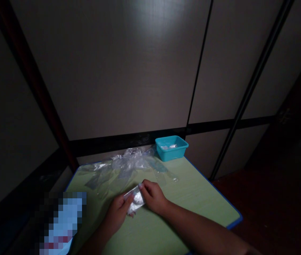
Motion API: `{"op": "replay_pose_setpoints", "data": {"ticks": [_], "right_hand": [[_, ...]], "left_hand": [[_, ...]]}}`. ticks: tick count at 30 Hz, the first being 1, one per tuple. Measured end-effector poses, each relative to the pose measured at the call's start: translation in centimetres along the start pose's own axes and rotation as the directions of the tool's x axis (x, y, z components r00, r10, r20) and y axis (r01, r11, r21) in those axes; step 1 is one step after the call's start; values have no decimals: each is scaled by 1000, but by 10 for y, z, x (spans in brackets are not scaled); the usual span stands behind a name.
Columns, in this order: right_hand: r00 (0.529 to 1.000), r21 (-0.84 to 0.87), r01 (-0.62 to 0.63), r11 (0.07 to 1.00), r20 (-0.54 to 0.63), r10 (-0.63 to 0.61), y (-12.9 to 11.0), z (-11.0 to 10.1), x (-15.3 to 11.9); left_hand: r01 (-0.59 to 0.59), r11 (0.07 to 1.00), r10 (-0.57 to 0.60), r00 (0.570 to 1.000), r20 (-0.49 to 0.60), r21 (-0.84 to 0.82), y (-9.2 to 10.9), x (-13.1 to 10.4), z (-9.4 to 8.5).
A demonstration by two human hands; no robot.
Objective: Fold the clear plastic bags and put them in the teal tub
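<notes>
Between my two hands is a small clear plastic bag point(137, 200), folded into a flat strip and held above the table. My left hand point(118, 210) pinches its left end, thumb on top. The right end is gripped by my right hand point(152, 194), thumb and fingers closed on its upper corner. Whether anything is inside the bag cannot be made out. Just beyond my hands, a loose heap of clear plastic bags point(129, 163) spreads over the back of the green table point(200, 191).
A turquoise plastic basket point(170, 154) stands at the table's back right corner, with clear plastic pieces in it. Behind the table rises a panelled wardrobe front point(129, 88). A blurred-out blue and white object point(65, 219) is at the left edge of the table.
</notes>
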State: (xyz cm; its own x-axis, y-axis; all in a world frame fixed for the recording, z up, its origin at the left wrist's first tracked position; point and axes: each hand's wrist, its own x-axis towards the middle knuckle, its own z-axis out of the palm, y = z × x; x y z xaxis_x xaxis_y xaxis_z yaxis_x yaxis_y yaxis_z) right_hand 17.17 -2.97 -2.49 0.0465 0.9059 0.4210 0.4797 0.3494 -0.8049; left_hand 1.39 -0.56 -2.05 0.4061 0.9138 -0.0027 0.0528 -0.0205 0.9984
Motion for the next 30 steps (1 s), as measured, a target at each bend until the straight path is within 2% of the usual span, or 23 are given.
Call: {"op": "replay_pose_setpoints", "data": {"ticks": [12,21,26,30], "right_hand": [[999,-71,32,997,-15,-33,-1,-3,-2],[1000,-74,9,997,-25,-11,-2,-9,-3],[1000,-15,-8,1000,-2,8,-8,-13,-3],[1000,-41,-10,999,-16,9,-13,-18,2]], "left_hand": [[-25,999,23,999,48,35,-4,0,0],[7,1000,-7,1000,1,23,7,-2,1],[13,1000,-13,1000,13,26,10,-2,1],[4,1000,-5,1000,21,11,9,-1,0]]}}
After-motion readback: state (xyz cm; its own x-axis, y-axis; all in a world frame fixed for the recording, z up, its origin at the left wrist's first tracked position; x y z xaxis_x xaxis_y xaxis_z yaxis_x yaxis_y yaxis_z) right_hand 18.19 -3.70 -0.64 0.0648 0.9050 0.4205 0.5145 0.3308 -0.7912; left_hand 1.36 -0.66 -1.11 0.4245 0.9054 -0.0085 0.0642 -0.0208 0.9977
